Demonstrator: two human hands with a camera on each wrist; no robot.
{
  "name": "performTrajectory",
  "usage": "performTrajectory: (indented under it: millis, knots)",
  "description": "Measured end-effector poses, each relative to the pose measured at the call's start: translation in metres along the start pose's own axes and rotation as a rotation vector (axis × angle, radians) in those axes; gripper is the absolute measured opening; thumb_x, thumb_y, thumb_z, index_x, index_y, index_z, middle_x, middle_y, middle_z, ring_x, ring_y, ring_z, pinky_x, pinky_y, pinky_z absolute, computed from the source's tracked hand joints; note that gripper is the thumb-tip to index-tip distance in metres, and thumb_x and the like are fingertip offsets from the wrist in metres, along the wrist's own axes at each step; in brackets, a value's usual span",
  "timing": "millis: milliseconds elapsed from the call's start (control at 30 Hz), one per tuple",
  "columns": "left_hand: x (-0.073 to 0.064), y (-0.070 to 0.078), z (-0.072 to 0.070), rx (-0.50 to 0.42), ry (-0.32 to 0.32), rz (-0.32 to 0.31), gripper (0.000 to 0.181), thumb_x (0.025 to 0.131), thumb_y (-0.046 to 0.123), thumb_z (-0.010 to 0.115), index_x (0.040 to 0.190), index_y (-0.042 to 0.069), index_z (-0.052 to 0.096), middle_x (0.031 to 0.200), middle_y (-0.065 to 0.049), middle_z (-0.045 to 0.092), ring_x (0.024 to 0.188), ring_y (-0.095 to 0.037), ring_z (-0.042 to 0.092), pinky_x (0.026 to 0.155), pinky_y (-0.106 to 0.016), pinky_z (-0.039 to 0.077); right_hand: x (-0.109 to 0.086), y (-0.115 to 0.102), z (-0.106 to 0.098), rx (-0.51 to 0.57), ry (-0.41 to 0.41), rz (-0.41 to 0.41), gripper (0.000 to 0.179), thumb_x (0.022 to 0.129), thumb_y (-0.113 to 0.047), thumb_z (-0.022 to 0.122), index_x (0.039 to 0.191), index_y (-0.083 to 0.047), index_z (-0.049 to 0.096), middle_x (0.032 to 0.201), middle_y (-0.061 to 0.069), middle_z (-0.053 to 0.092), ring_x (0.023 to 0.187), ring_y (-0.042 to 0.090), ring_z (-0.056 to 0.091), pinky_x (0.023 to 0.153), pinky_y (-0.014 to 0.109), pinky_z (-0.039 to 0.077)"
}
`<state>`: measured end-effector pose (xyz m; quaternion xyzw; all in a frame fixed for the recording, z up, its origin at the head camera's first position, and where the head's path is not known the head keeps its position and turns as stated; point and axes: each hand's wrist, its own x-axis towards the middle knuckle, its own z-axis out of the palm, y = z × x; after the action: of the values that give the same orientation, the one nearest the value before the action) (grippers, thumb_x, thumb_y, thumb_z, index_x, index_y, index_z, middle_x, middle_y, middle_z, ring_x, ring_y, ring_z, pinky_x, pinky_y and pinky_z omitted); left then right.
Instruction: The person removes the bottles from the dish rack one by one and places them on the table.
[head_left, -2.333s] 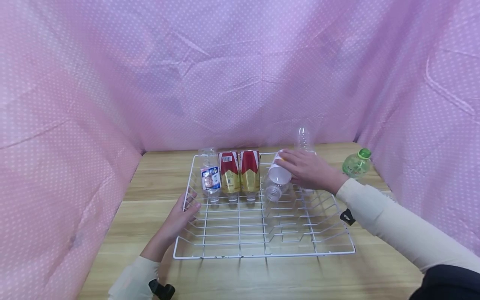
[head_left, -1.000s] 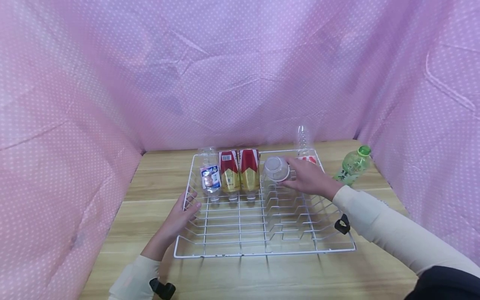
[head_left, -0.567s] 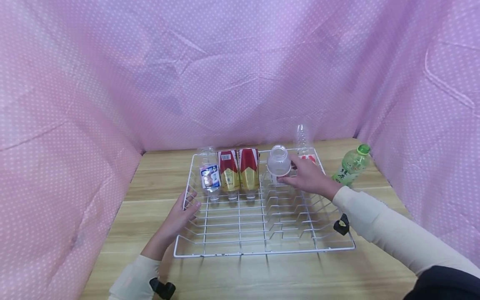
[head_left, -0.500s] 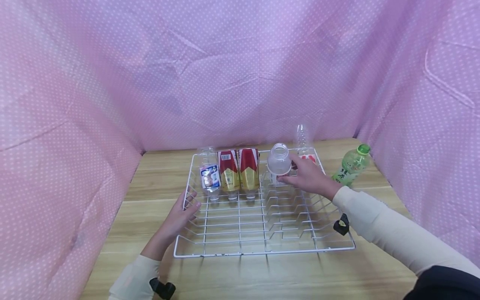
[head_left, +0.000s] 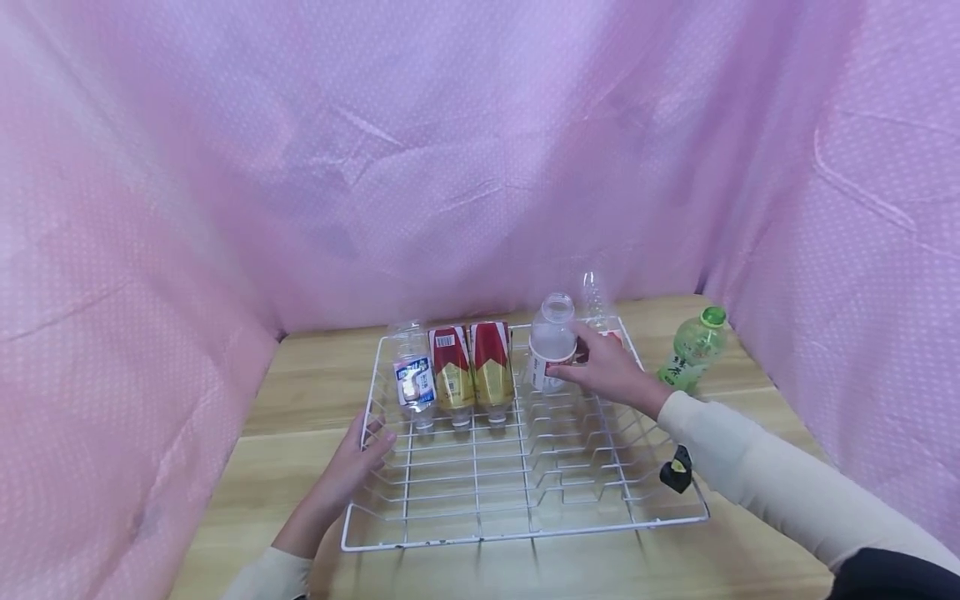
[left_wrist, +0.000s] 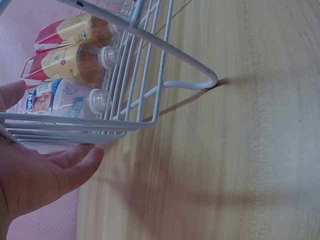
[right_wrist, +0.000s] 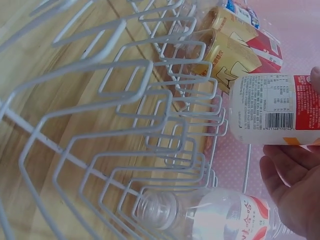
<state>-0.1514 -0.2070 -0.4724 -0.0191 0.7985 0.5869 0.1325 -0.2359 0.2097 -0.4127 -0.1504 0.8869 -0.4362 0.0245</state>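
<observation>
My right hand (head_left: 609, 368) holds a clear, capless plastic bottle (head_left: 553, 337) with a white and red label, mouth up, over the back right of the white wire dish rack (head_left: 480, 538). Thumb and fingers lie on opposite sides of its label. At the rack's left side my left hand (head_left: 348, 467) grips the side wires; the left wrist view shows wires passing between thumb and fingers. Neck-down in the rack's back left lean a clear bottle with a blue label (head_left: 415, 382) and two red-and-gold bottles (head_left: 452, 367). Another clear bottle (right_wrist: 225, 215) leans neck-down below my right hand.
A green bottle (head_left: 693, 350) with a green cap stands on the wooden table (head_left: 277, 392), right of the rack. Bent wire prongs (right_wrist: 100, 130) rise in the rack's right half. Pink dotted cloth (head_left: 465, 167) hangs behind and on both sides.
The bottle in my right hand has turned from neck-down, tilted toward me, to mouth up. My left hand has stayed on the rack's side. The head view has shifted slightly.
</observation>
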Motion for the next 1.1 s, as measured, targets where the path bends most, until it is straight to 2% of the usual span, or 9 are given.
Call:
performTrajectory:
  millis: [133,367,500,600,733,833,1000,1100]
  knots:
    - [-0.002,-0.001,0.001,0.007,0.0,0.001,0.083,0.102,0.037,0.058,0.161,0.006,0.007,0.158,-0.033,0.023,0.136,-0.055,0.037,0.102,-0.059,0.047,0.0,0.0,0.001,0.004,-0.01,0.028,0.07,0.082,-0.038,0.084,0.135,-0.006,0.052,0.109,0.01,0.069,0.101,0.026,0.068,0.083,0.04,0.058]
    - [0.0,0.001,0.001,0.027,0.022,0.0,0.084,0.102,0.037,0.059,0.161,0.007,0.008,0.157,-0.031,0.025,0.131,-0.051,0.043,0.102,-0.059,0.047,0.003,-0.003,-0.001,0.008,-0.021,0.03,0.07,0.082,-0.037,0.084,0.136,-0.007,0.051,0.109,0.011,0.068,0.101,0.027,0.067,0.082,0.04,0.058]
    - [0.003,0.007,-0.003,0.149,0.043,0.041,0.089,0.102,0.04,0.058,0.161,0.005,0.002,0.161,-0.03,0.015,0.142,-0.051,0.028,0.112,-0.066,0.029,0.003,-0.004,-0.001,0.026,-0.039,0.039,0.07,0.083,-0.037,0.084,0.138,-0.009,0.05,0.111,0.011,0.068,0.103,0.027,0.067,0.083,0.04,0.058]
    - [0.003,0.018,-0.006,0.29,0.081,0.096,0.093,0.101,0.042,0.058,0.161,0.003,-0.001,0.163,-0.03,0.007,0.148,-0.051,0.012,0.115,-0.068,0.015,0.002,-0.005,-0.001,0.031,-0.046,0.039,0.069,0.083,-0.036,0.084,0.137,-0.009,0.051,0.111,0.01,0.068,0.103,0.027,0.067,0.083,0.041,0.058]
    - [0.006,0.038,-0.006,0.418,0.129,0.206,0.091,0.099,0.038,0.063,0.161,0.003,0.007,0.163,-0.028,0.01,0.148,-0.05,0.008,0.112,-0.074,0.015,0.001,-0.007,-0.001,0.039,-0.038,0.037,0.068,0.082,-0.034,0.085,0.136,-0.009,0.051,0.112,0.01,0.068,0.105,0.028,0.067,0.084,0.042,0.058]
    - [0.009,0.053,-0.002,0.48,0.129,0.262,0.091,0.097,0.038,0.066,0.162,0.007,0.01,0.164,-0.025,0.012,0.149,-0.048,0.005,0.109,-0.078,0.015,0.0,-0.009,0.0,0.038,-0.032,0.039,0.068,0.082,-0.033,0.085,0.136,-0.008,0.051,0.112,0.011,0.068,0.104,0.028,0.067,0.084,0.042,0.058]
    - [0.011,0.075,0.011,0.527,0.09,0.265,0.095,0.094,0.043,0.069,0.164,0.017,0.01,0.167,-0.018,0.011,0.151,-0.044,-0.001,0.107,-0.08,0.014,-0.003,-0.011,0.002,0.049,-0.035,0.06,0.072,0.081,-0.032,0.086,0.138,-0.007,0.05,0.112,0.012,0.067,0.103,0.028,0.066,0.084,0.041,0.058]
    - [0.014,0.082,0.018,0.527,0.066,0.276,0.093,0.093,0.042,0.071,0.163,0.018,0.014,0.167,-0.015,0.013,0.152,-0.043,-0.001,0.106,-0.08,0.015,-0.005,-0.014,0.004,0.069,-0.047,0.069,0.071,0.081,-0.032,0.086,0.137,-0.008,0.05,0.112,0.011,0.067,0.103,0.027,0.066,0.084,0.041,0.058]
